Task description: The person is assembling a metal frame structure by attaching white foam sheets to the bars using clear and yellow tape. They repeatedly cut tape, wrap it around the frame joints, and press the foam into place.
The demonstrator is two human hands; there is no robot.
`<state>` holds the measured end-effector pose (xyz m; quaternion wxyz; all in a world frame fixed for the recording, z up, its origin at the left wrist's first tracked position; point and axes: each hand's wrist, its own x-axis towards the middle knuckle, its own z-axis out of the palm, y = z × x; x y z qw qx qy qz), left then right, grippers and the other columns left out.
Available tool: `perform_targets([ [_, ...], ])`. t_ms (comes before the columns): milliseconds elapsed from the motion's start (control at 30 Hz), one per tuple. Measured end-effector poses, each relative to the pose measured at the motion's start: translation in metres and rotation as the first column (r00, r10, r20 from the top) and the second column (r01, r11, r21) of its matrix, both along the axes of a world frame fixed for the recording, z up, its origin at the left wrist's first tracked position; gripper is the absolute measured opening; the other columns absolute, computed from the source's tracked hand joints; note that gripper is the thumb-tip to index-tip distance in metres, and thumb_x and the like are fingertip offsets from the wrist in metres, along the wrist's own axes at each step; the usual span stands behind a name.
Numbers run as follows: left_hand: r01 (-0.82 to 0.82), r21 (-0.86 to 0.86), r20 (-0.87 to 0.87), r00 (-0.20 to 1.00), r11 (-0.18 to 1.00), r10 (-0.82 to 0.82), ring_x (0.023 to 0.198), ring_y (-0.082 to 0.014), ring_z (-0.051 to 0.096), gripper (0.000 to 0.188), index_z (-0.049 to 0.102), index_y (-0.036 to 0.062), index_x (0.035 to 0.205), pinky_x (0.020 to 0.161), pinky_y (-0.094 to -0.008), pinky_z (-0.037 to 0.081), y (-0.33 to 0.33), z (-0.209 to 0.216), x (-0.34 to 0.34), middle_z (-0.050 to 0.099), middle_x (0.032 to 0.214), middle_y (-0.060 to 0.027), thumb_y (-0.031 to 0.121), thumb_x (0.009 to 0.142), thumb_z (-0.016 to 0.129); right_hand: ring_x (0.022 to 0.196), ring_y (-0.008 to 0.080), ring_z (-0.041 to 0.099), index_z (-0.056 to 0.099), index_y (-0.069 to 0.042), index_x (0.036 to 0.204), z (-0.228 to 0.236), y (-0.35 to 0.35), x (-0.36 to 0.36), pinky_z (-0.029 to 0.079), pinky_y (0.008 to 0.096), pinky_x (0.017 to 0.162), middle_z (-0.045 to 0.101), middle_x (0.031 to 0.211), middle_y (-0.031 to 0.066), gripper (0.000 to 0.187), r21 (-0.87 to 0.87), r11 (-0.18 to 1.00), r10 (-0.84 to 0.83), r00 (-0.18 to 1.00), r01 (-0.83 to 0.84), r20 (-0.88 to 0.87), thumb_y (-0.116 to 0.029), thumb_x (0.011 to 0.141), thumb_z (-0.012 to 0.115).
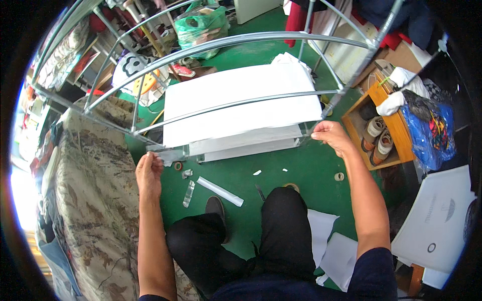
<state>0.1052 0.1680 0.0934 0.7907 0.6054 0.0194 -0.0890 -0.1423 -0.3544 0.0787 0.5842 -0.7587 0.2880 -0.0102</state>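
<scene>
A wide white sheet lies beyond a grey metal tube frame, its near edge hanging over folded white layers. My left hand pinches a see-through strip that looks like clear tape, at the sheet's near left corner. At the near right corner, my right hand has thumb and fingers pressed together on a similar clear strip. Both arms reach forward, one on each side of my knees. Where the strips meet the sheet is hard to make out.
Tape rolls, a rolled white strip and scraps lie on the green floor. A camouflage-covered surface stands left. At right are a wooden shoe box, a blue bag and a white panel.
</scene>
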Motion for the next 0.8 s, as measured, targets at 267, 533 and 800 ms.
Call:
perform_targets([
  [267, 0.103, -0.045, -0.086, 0.991, 0.994, -0.107, 0.067, -0.0122, 0.057, 0.020, 0.066, 0.0079, 0.091, 0.060, -0.0266, 0.045, -0.001, -0.043, 0.010, 0.061, 0.076, -0.0007, 0.026, 0.100, 0.064, 0.068, 0.0065, 0.057, 0.065, -0.010, 0.090, 0.002, 0.003, 0.011, 0.044, 0.0213, 0.061, 0.062, 0.079, -0.0035, 0.009, 0.195, 0.968, -0.174, 0.982, 0.157, 0.074, -0.009, 0.088, 0.073],
  [533, 0.043, 0.000, -0.156, 0.987, 0.999, -0.043, 0.062, -0.0110, 0.055, 0.026, 0.062, 0.0083, 0.082, 0.055, -0.0259, 0.042, -0.016, -0.063, 0.017, 0.060, 0.072, -0.0008, 0.027, 0.100, 0.063, 0.066, 0.0057, 0.056, 0.065, -0.009, 0.099, 0.001, -0.007, 0.014, 0.043, 0.0201, 0.059, 0.062, 0.079, -0.0045, 0.012, 0.133, 0.965, -0.236, 0.968, 0.224, 0.086, -0.009, 0.089, 0.072],
  [800, -0.112, 0.022, -0.232, 0.966, 0.993, 0.114, 0.059, -0.0082, 0.051, 0.027, 0.066, 0.0084, 0.079, 0.052, -0.0241, 0.035, -0.031, -0.076, 0.026, 0.058, 0.068, 0.0017, 0.030, 0.095, 0.069, 0.065, 0.0052, 0.056, 0.066, -0.008, 0.105, -0.017, 0.007, 0.023, 0.042, 0.0195, 0.057, 0.064, 0.081, -0.0035, 0.021, 0.251, 0.875, -0.465, 0.861, 0.413, 0.205, -0.006, 0.086, 0.076],
])
